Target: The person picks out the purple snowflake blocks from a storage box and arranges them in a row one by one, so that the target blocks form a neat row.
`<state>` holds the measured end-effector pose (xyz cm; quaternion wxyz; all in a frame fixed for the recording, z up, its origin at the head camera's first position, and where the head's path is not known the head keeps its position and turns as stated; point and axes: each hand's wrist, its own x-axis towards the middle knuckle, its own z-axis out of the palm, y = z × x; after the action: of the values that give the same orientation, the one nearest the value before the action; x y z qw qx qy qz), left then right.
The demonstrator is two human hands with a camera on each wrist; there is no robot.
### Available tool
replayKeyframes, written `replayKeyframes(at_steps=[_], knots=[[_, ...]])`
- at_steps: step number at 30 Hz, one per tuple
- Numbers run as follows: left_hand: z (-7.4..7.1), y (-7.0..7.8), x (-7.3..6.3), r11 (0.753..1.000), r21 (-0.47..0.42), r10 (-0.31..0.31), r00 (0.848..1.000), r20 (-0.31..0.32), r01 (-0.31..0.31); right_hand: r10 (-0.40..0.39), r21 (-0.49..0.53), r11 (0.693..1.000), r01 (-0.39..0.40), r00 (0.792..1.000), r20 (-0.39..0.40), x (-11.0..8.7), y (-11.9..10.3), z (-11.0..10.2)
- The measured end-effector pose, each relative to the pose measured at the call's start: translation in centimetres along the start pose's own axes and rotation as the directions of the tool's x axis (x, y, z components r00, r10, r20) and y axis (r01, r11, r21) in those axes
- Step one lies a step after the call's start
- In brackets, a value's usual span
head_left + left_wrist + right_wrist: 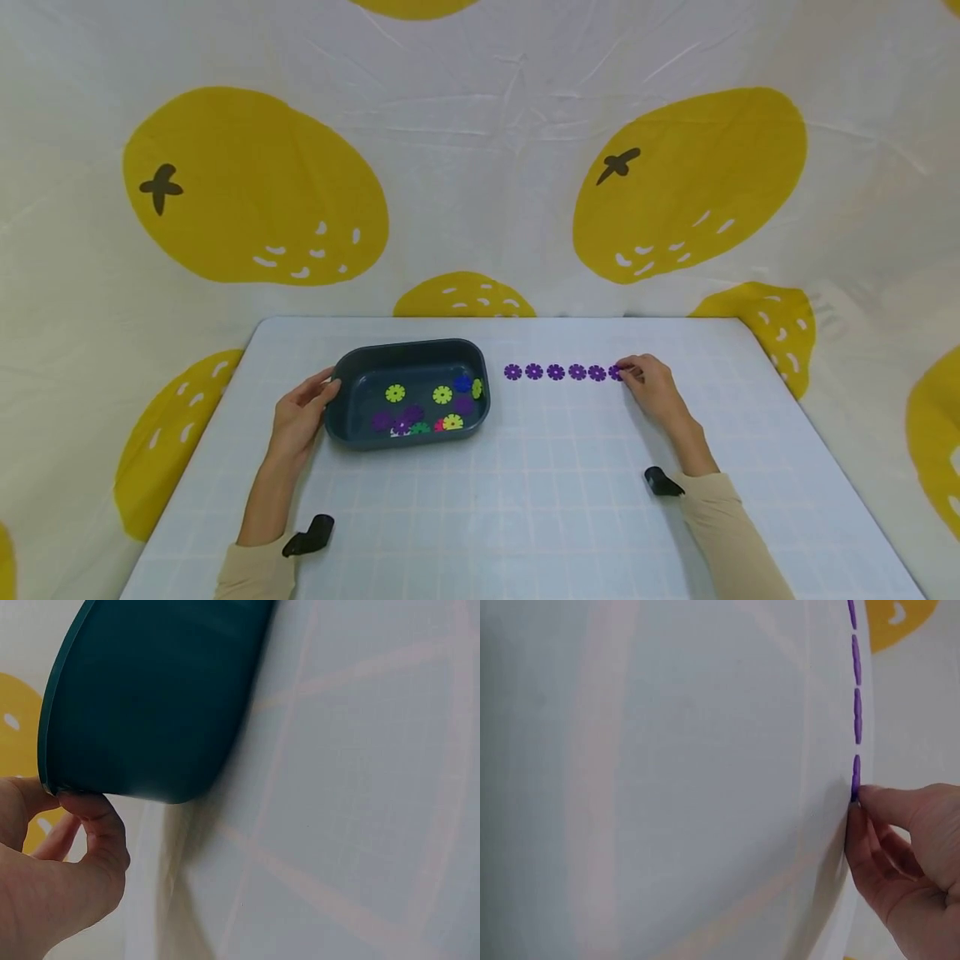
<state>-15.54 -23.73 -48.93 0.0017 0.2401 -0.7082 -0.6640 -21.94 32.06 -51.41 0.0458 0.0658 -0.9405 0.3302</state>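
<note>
A dark teal plastic tub (367, 392) stands on the left half of the table. My left hand (294, 421) pinches its left end at the rim, thumb and fingertips against the tub wall (150, 697) in the left wrist view. Inside lie flower-shaped plastic discs in yellow-green (395, 392), purple, blue (462, 383), green and pink. To the tub's right runs a straight row of several purple flower-shaped discs (555, 372). My right hand (654, 390) pinches the purple disc (856, 774) at the row's right end between thumb and fingers, which partly hide it.
Under everything is a table with a pale checked cover (480, 508); its back edge lies just behind the row. A white cloth with yellow fruit shapes (255, 183) hangs behind and at the sides. A black wrist device (663, 482) sits at each sleeve.
</note>
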Motion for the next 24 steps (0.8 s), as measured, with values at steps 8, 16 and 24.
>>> replayKeyframes(at_steps=[8, 16, 24], knots=[[0.1, 0.1, 0.1, 1.000, 0.008, -0.007, 1.000, -0.007, 0.007, -0.008, 0.009, 1.000, 0.008, 1.000, -0.028, 0.2, -0.5, -0.2], [0.0, 0.4, -0.1, 1.000, 0.016, 0.003, 1.000, 0.016, -0.003, -0.085, 0.010, 0.996, 0.086, 0.995, -0.054, 0.6, -2.7, -0.2], [-0.3, 0.5, 0.0, 0.998, 0.065, 0.007, 0.999, 0.039, -0.010, -0.199, 0.033, 0.979, 0.200, 0.979, -0.038, 1.3, -4.7, 0.5]])
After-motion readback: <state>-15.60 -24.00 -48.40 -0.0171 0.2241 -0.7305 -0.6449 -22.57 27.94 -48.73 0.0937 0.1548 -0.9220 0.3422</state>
